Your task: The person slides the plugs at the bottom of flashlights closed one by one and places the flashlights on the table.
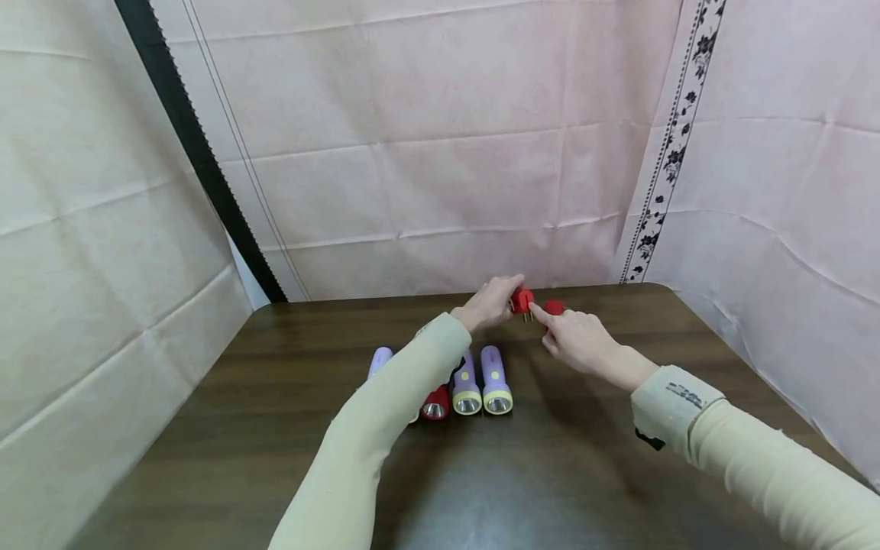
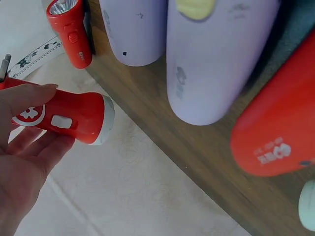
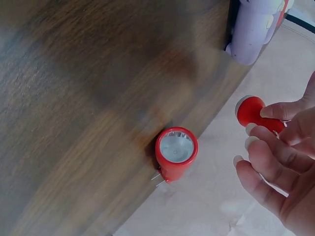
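Observation:
My left hand grips a small red flashlight near the table's far edge. Its thumb lies over the body and its fingers curl underneath. The flashlight has a white rim, a white switch and a round white emblem; metal prongs stick out of its other end. My right hand reaches in from the right, index finger extended with its tip right at the pronged end. The right hand's other fingers are loosely bent. A second red flashlight, also with prongs, is on the table just beyond the right hand.
Two lilac flashlights and a red flashlight form a row near the left forearm. Another lilac flashlight is partly hidden by that sleeve. A pale green item shows at the edge. Pink-white cloth hangs behind the wooden table.

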Action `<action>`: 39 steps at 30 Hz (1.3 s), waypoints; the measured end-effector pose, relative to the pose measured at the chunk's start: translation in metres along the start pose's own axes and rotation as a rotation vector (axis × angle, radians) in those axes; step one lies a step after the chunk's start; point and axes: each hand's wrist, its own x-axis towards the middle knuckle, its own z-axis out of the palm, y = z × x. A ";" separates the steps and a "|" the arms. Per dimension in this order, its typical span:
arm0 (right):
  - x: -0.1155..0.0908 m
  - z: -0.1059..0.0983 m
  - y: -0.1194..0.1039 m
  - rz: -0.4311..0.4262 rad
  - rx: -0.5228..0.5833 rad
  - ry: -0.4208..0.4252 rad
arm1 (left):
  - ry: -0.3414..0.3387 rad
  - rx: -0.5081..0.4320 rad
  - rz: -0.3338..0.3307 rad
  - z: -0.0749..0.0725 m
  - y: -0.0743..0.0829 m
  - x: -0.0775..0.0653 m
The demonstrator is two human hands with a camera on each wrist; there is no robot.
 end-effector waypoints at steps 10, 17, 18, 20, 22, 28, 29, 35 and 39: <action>-0.002 0.003 -0.003 0.034 -0.058 0.083 | -0.004 -0.018 0.061 -0.009 0.003 -0.003; 0.001 0.002 -0.008 0.054 -0.092 0.095 | 0.000 0.015 0.038 -0.010 0.005 -0.004; 0.000 0.003 -0.008 0.058 -0.102 0.099 | 0.002 0.016 0.036 -0.010 0.006 -0.003; -0.001 0.003 -0.008 0.068 -0.119 0.111 | 0.004 0.012 0.039 -0.010 0.009 -0.003; -0.003 0.003 -0.007 0.071 -0.134 0.117 | 0.001 0.008 0.040 -0.009 0.012 -0.002; -0.006 0.003 -0.005 0.077 -0.135 0.118 | -0.003 0.008 0.027 -0.006 0.015 -0.001; -0.006 0.002 -0.005 0.080 -0.133 0.118 | -0.003 0.008 0.025 -0.006 0.015 -0.001; -0.004 -0.001 -0.004 0.083 -0.124 0.133 | -0.004 0.023 0.024 -0.009 0.018 0.001; -0.005 0.000 -0.004 0.073 -0.132 0.157 | 0.004 0.033 0.037 -0.009 0.019 0.000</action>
